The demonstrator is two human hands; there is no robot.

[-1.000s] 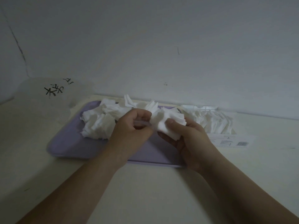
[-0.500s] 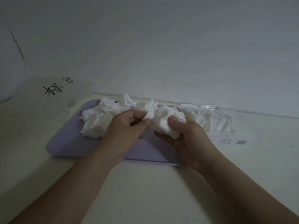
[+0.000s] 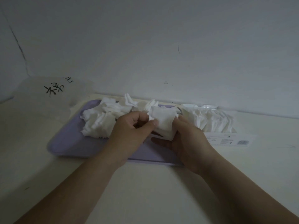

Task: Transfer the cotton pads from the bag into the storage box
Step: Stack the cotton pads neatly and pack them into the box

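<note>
- Far left of the grip, a cloudy plastic sheet (image 3: 53, 94) with black writing lies flat, well apart from both hands; whether it is the emptied bag I cannot tell.
- Left of the grip and just beyond it, a heap of loose pads (image 3: 98, 122) sits on the purple tray (image 3: 68, 143), which I judge is there to keep them off the table (image 3: 150, 183).
- My left hand (image 3: 131, 131) pinches the near left edge of a stack of pads (image 3: 163, 120), thumb against curled fingers, seemingly to square it up.
- My right hand (image 3: 189, 141) cups that stack from below and from the right, thumb on its side, so the soft pads cannot fan out.
- Just right of the grip, a clear box (image 3: 205, 106) holds pads standing in rows; I judge the stack goes there next.
- Right again, nearer me, a printed label (image 3: 229, 140) lies flat against the box.
</note>
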